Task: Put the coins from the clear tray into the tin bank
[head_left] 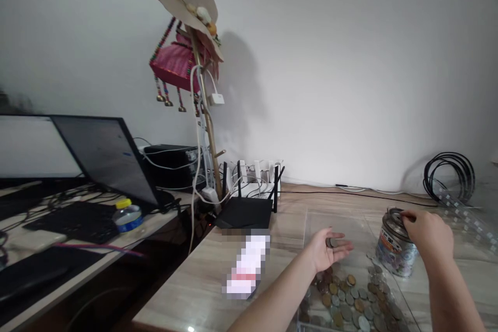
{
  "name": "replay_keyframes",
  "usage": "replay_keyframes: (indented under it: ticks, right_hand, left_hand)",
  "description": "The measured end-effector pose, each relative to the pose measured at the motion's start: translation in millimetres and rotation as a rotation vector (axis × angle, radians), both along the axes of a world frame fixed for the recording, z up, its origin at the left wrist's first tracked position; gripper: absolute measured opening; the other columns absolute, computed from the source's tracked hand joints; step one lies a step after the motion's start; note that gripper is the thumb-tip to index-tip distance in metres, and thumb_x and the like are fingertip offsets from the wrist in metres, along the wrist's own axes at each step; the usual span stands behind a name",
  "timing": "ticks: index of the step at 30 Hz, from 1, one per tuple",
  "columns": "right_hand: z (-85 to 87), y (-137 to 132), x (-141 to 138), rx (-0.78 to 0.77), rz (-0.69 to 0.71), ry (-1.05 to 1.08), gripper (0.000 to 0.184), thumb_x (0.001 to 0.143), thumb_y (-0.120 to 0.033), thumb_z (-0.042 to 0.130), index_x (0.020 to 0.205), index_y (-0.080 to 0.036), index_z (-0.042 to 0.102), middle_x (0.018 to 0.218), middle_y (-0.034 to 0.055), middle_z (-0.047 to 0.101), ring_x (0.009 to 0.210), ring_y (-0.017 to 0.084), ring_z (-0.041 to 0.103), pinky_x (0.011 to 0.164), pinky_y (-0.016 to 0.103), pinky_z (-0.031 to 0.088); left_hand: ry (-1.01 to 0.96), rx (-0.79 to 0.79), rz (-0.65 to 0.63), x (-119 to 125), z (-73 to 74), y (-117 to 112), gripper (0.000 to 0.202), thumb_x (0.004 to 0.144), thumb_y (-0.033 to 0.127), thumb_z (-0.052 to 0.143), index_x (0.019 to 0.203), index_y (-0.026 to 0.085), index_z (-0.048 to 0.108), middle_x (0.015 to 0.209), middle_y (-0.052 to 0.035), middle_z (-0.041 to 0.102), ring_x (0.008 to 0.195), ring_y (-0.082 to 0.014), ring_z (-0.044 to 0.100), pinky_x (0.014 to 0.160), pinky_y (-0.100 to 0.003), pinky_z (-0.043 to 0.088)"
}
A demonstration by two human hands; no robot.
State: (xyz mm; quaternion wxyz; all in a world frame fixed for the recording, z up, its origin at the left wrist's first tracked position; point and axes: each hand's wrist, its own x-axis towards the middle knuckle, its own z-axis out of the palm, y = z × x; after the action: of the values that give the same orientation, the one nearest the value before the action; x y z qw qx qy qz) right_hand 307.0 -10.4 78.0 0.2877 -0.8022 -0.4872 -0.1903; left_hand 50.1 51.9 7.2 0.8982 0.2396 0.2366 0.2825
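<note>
Worktop: the wood-patterned worktop (187, 295) is used as shared support, with a black router (245, 212) set back near the wall, presumably so that the front is left for handling.
Clear tray: laid flat within reach of both arms; loose pieces are probably kept from scattering by it.
Tin: the printed tin (396, 257) is stood upright by the tray's right edge, its top within reach; whether it overlaps that edge cannot be told.
Right grip: the right hand (431, 231) is bent over the tin's top, fingertips drawn together; whether a coin is pinched cannot be told.
Left grip: the left hand (326, 254) is turned palm up, fingers apart, likely so that nothing slips off.
Loose coins: spread over the tray (322, 223), the coins (349, 299) are easily picked out singly.
Palm coins: a few (331, 243) are rested at the left fingers' base.
</note>
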Motion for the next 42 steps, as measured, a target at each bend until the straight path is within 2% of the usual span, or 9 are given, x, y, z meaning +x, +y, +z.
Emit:
replay_keyframes:
  ticks: [4,10,15,20,24,32,35,39,42]
  right_hand:
    - [6.3,3,-48,0.212,0.269,-0.02,0.035,0.074,-0.037,0.037,0.095,-0.02,0.06,0.089,0.0079,0.06,0.079,0.021,0.051,0.068,0.032,0.037]
    - [-16.2,20,-121,-0.331,0.956,0.063,0.022,0.069,-0.032,0.045,0.072,-0.022,0.065,0.072,0.0017,0.061,0.065,0.013,0.051,0.06,0.022,0.035]
    - [-12.7,21,-109,-0.211,0.789,0.058,0.026,0.073,-0.031,0.04,0.073,-0.022,0.064,0.072,0.0026,0.062,0.067,0.014,0.052,0.061,0.023,0.035]
    - [7.7,2,-48,0.267,0.213,0.127,0.031,0.072,-0.042,0.041,0.085,-0.025,0.062,0.077,0.003,0.062,0.068,0.017,0.053,0.06,0.026,0.036]
    - [3.1,-1,-5,0.138,-0.038,0.155,0.03,0.067,-0.043,0.043,0.083,-0.029,0.064,0.071,0.0045,0.062,0.061,0.021,0.053,0.047,0.028,0.033]
    - [0.4,3,-10,0.163,0.067,-0.004,0.03,0.066,-0.041,0.044,0.082,-0.026,0.064,0.079,0.0065,0.062,0.076,0.025,0.053,0.054,0.033,0.039]
    - [4.1,5,-55,0.258,0.373,0.06,0.031,0.071,-0.04,0.041,0.087,-0.023,0.062,0.082,0.0053,0.062,0.076,0.02,0.054,0.06,0.031,0.042]
    - [-0.3,8,-114,-0.145,1.048,0.142,0.022,0.071,-0.034,0.045,0.084,-0.026,0.061,0.078,0.0023,0.063,0.066,0.014,0.055,0.055,0.025,0.045]
    - [-6.1,8,-135,-0.067,0.948,0.054,0.011,0.065,-0.031,0.052,0.066,-0.028,0.062,0.068,0.0006,0.062,0.06,0.012,0.055,0.054,0.023,0.044]
  left_hand:
    - [-0.124,0.01,0.022,-2,7.2,-3,0.052,0.071,0.052,0.041,0.091,0.005,0.05,0.095,-0.0212,0.055,0.097,-0.0297,0.051,0.074,-0.036,0.043]
    - [-0.269,0.063,-0.02,-1,14.5,-5,0.052,0.073,0.054,0.036,0.087,0.006,0.052,0.078,-0.0127,0.057,0.08,-0.0219,0.056,0.073,-0.034,0.041]
    - [-0.117,0.006,0.01,2,6.9,-2,0.045,0.075,0.048,0.037,0.082,0.005,0.051,0.077,-0.0155,0.057,0.079,-0.0228,0.057,0.072,-0.032,0.042]
    - [0.021,-0.033,0.134,3,-0.4,3,0.039,0.076,0.036,0.037,0.087,0.002,0.051,0.086,-0.0209,0.057,0.09,-0.0261,0.055,0.072,-0.029,0.043]
    - [0.022,-0.009,0.116,2,-2.1,4,0.04,0.075,0.036,0.039,0.092,0.002,0.05,0.092,-0.0213,0.057,0.092,-0.0257,0.054,0.074,-0.03,0.043]
    - [-0.073,-0.008,0.074,-1,1.9,2,0.051,0.072,0.049,0.04,0.099,0.006,0.049,0.096,-0.0198,0.055,0.094,-0.0264,0.053,0.077,-0.034,0.04]
    - [-0.199,0.019,0.056,-3,11.0,-2,0.057,0.069,0.057,0.04,0.099,0.009,0.05,0.091,-0.0164,0.056,0.09,-0.0243,0.053,0.075,-0.033,0.039]
    - [-0.336,0.078,0.011,-4,25.4,-12,0.053,0.07,0.058,0.039,0.099,0.014,0.05,0.082,-0.0082,0.056,0.081,-0.0183,0.054,0.07,-0.027,0.038]
    - [-0.341,0.102,-0.013,-5,32.8,-17,0.052,0.072,0.058,0.036,0.099,0.016,0.05,0.081,-0.0056,0.056,0.077,-0.0152,0.053,0.067,-0.025,0.038]
